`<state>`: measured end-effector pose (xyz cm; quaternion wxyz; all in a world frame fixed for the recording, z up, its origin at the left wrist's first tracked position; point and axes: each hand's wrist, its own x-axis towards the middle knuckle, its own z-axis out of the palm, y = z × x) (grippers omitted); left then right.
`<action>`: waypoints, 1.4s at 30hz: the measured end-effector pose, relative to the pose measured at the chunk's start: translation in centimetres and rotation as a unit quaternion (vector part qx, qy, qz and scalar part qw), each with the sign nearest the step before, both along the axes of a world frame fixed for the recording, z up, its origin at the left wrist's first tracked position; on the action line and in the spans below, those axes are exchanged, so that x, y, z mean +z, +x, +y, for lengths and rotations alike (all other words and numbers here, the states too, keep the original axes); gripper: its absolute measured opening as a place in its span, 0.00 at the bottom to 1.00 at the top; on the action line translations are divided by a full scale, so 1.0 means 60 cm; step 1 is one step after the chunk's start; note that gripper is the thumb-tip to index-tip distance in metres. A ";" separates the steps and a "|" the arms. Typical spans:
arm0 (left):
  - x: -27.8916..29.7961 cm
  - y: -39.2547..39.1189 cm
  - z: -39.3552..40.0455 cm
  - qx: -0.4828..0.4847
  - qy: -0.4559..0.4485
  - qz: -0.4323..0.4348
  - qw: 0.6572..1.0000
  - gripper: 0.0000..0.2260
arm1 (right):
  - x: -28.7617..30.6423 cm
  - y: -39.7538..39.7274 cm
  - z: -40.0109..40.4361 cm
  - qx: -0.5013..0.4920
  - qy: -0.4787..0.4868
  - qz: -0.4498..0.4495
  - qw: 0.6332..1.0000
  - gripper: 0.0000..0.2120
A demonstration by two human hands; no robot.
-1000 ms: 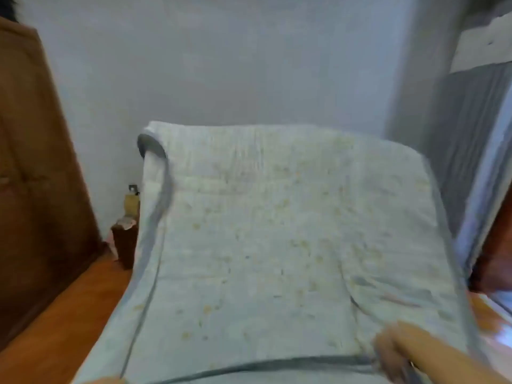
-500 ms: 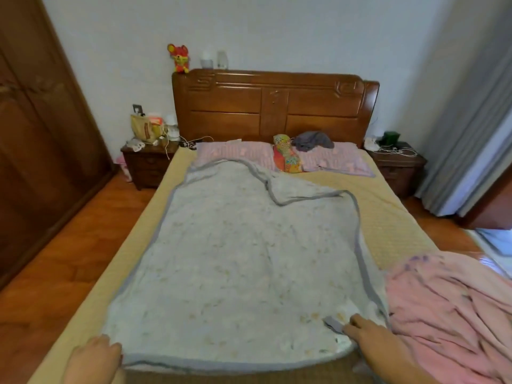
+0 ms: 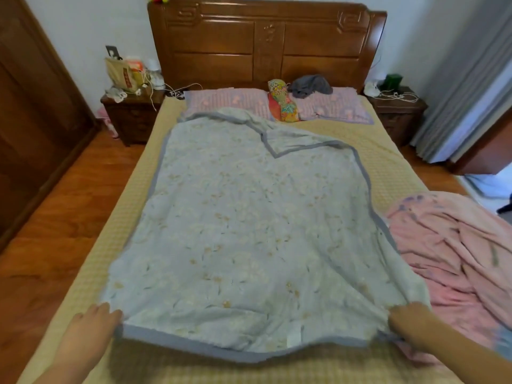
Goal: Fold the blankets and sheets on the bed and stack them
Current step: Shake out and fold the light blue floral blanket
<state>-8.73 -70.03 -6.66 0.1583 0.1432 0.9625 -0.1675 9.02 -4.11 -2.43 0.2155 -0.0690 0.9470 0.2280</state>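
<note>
Now the blue blanket lies lower and flatter on the bed than it did half a second ago, and one second ago it was up in the air hiding the whole room. I see both hands have slid out to its near corners.

On the left, my left hand holds the near left corner, with the fingers curled over the grey edge. That edge is lifted a little off the yellow cover. The blanket's long side runs from me up to the pillows. Its far end points at the wooden headboard, and the far right corner is folded back on itself.

On the right, my right hand pinches the near right corner, and the cloth pulls into folds toward it. Just beside that hand, the pink blanket lies in a crumpled heap, touching the blue one's right edge.
</note>
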 end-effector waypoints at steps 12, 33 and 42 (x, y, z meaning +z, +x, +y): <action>-0.022 0.104 0.100 0.158 0.068 -0.100 0.980 0.14 | -0.114 0.113 -0.025 -0.269 0.027 -0.255 0.928 0.18; -0.109 0.130 0.317 0.460 0.415 0.231 0.750 0.17 | -0.346 0.110 0.082 -0.816 -0.447 0.310 0.196 0.24; -0.159 0.180 0.472 -0.212 0.021 -0.132 0.968 0.43 | -0.286 0.026 -0.096 -0.284 -0.321 0.101 0.898 0.11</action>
